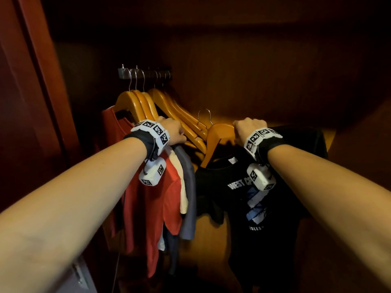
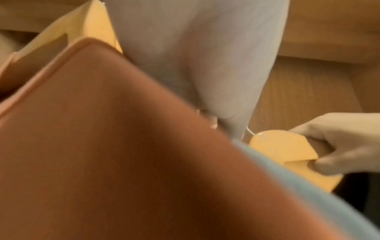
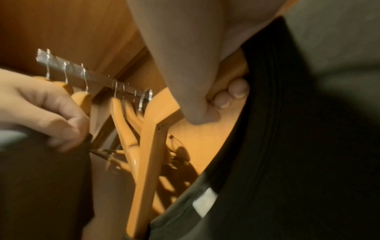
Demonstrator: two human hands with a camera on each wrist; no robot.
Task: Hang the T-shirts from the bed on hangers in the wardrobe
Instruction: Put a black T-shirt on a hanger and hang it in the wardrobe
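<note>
Head view: nearest, the right hand (image 1: 248, 129) curls its fingers round the shoulder of an orange wooden hanger (image 1: 215, 136) carrying a black printed T-shirt (image 1: 243, 199), its hook below the rail. The left hand (image 1: 174, 132) grips the hung red, cream and grey shirts (image 1: 169, 187). Farther back, empty wooden hangers (image 1: 169, 102) hang on the metal wardrobe rail (image 1: 146, 74).
</note>
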